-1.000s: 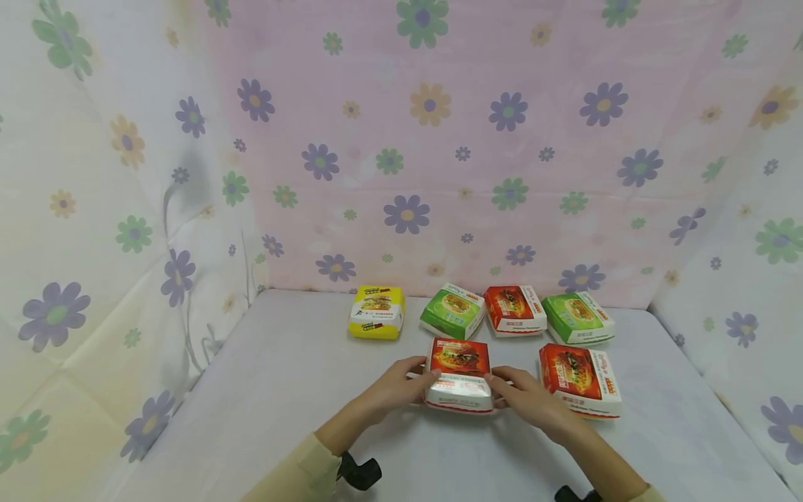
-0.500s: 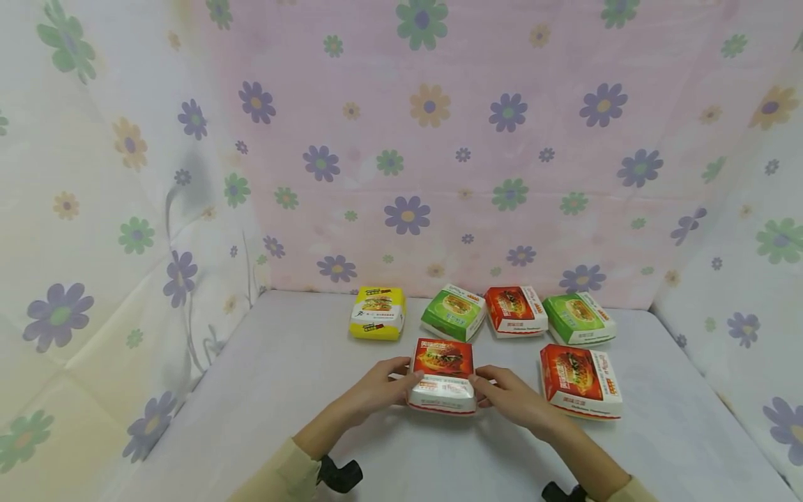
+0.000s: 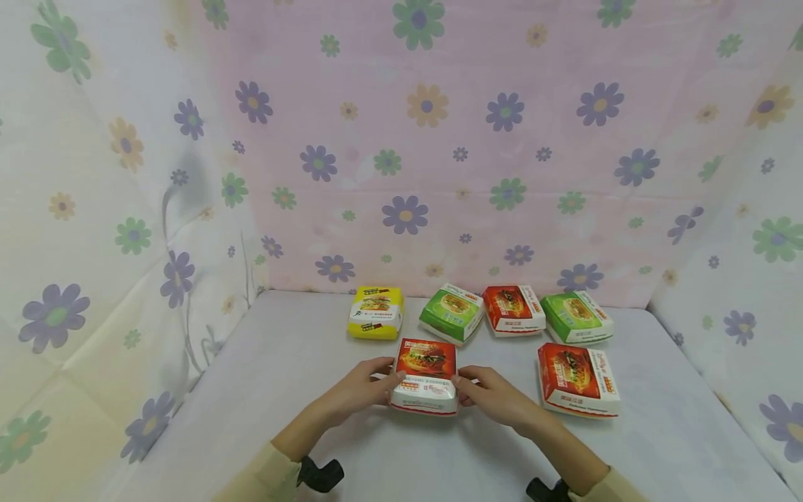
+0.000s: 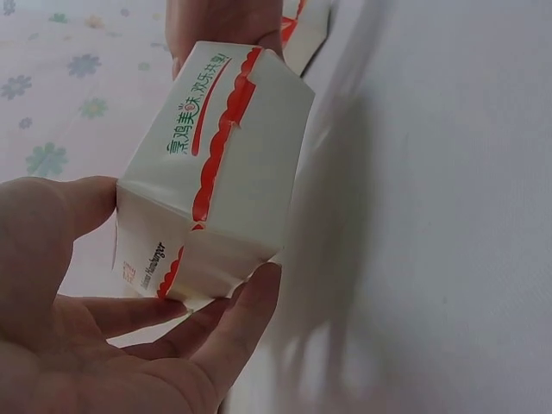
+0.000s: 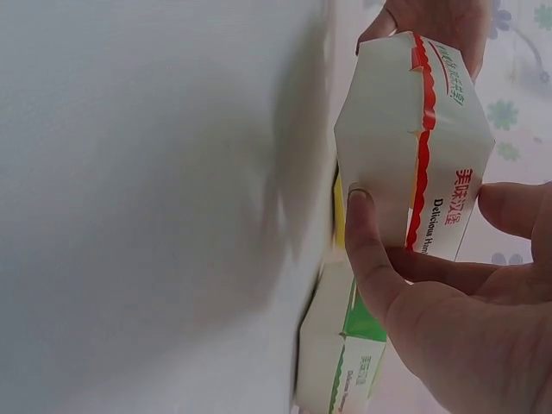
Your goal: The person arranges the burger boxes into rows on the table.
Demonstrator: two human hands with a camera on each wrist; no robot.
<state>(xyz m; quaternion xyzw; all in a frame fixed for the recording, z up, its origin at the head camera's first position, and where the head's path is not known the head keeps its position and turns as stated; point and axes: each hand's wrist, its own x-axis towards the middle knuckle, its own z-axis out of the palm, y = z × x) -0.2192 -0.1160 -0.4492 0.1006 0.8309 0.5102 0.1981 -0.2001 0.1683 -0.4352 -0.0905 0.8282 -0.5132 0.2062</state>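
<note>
A red-and-white hamburger box (image 3: 425, 376) is held between both hands near the middle of the table, a burger picture on its lid. My left hand (image 3: 351, 395) grips its left side, thumb at the upper edge and fingers beneath in the left wrist view. On the opposite side my right hand (image 3: 498, 401) holds it the same way. Shadow on the cloth beside the white box wall (image 4: 250, 164) suggests that it hangs a little above the table. The right wrist view shows the thumb and fingers round the box end (image 5: 397, 138).
Behind stand a yellow burger box (image 3: 376, 312), a green one (image 3: 452, 312), a red one (image 3: 513, 310) and another green one (image 3: 577, 317). A second red box (image 3: 577, 380) sits to the right. Flowered cloth (image 3: 401, 153) walls the table's back and sides.
Both hands have carried the held hamburger box leftward across the table, from in front of the green box towards the yellow one. The other boxes stay put.
</note>
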